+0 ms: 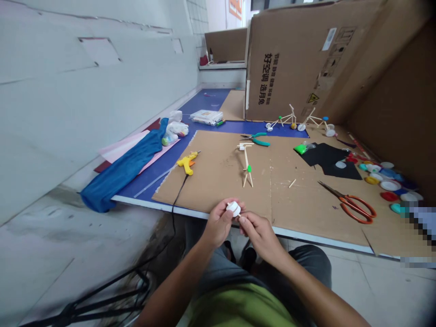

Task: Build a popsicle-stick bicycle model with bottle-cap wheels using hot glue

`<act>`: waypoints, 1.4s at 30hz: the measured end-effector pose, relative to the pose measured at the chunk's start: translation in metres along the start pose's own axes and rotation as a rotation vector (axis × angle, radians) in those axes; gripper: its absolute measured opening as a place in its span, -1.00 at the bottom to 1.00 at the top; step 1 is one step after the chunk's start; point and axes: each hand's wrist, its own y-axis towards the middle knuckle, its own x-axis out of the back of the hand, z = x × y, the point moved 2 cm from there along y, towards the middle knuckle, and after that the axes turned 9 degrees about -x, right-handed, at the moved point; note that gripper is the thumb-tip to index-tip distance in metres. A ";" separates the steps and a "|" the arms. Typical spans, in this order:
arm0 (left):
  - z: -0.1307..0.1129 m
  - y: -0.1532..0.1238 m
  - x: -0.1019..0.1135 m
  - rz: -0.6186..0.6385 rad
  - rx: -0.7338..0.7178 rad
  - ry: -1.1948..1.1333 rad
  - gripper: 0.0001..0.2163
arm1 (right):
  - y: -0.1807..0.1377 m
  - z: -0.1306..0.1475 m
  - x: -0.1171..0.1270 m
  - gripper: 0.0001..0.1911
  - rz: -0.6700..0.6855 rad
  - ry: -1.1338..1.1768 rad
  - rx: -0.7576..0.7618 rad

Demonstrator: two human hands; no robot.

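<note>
Just over the table's front edge, my left hand [220, 221] is closed around a pair of white bottle caps [233, 208] set against each other. My right hand [257, 231] pinches a short wooden stick [240, 216] that pokes out by the caps; whether it is fixed to them I cannot tell. Beyond my hands on the cardboard stands a small stick frame [246, 159] with a green cap on it and a white piece at its far end. A loose stick [292, 183] lies to its right.
A yellow glue gun [186, 163] with a black cord lies left, teal pliers [258, 139] behind the frame. Orange-handled scissors [356, 206] and several coloured bottle caps [390, 185] are right. Two stick models [315, 120] stand before a big carton [293, 59]. Blue cloth [126, 170] hangs off the left edge.
</note>
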 end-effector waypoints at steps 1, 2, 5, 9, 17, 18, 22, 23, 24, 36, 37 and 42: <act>-0.001 0.000 0.000 0.010 0.000 0.009 -0.50 | 0.001 0.000 0.000 -0.59 0.058 0.088 -0.057; -0.001 0.001 0.000 0.016 0.000 0.021 -0.50 | 0.002 -0.001 0.000 -0.58 0.095 0.162 -0.104; 0.004 0.000 0.001 0.005 -0.036 0.080 -0.52 | 0.003 0.000 0.000 -0.57 0.056 0.189 -0.125; 0.014 -0.003 0.005 -0.049 -0.092 0.201 -0.57 | 0.000 0.005 0.002 -0.60 -0.115 -0.053 0.045; 0.015 -0.013 -0.001 -0.150 -0.092 0.270 -0.64 | -0.009 0.003 0.001 -0.77 -0.355 -0.495 0.384; 0.014 -0.013 -0.002 -0.158 -0.084 0.248 -0.64 | -0.010 0.003 0.001 -0.76 -0.363 -0.511 0.390; 0.008 -0.014 -0.008 -0.125 -0.007 0.092 -0.60 | -0.012 0.004 0.004 -0.74 -0.285 -0.331 0.271; 0.006 -0.014 -0.010 -0.105 0.016 0.052 -0.60 | -0.011 0.003 0.004 -0.70 -0.236 -0.236 0.187; 0.005 -0.014 -0.011 -0.084 0.041 0.020 -0.60 | -0.010 0.002 0.004 -0.65 -0.178 -0.126 0.093; 0.001 -0.011 -0.005 0.004 0.164 -0.038 -0.60 | -0.007 -0.009 -0.019 -0.52 -0.026 0.485 -0.268; 0.000 -0.011 -0.005 0.010 0.157 -0.033 -0.60 | -0.008 -0.008 -0.017 -0.53 -0.063 0.384 -0.211; 0.003 -0.011 -0.009 -0.015 0.124 -0.008 -0.59 | -0.012 -0.004 -0.009 -0.66 -0.289 -0.144 0.099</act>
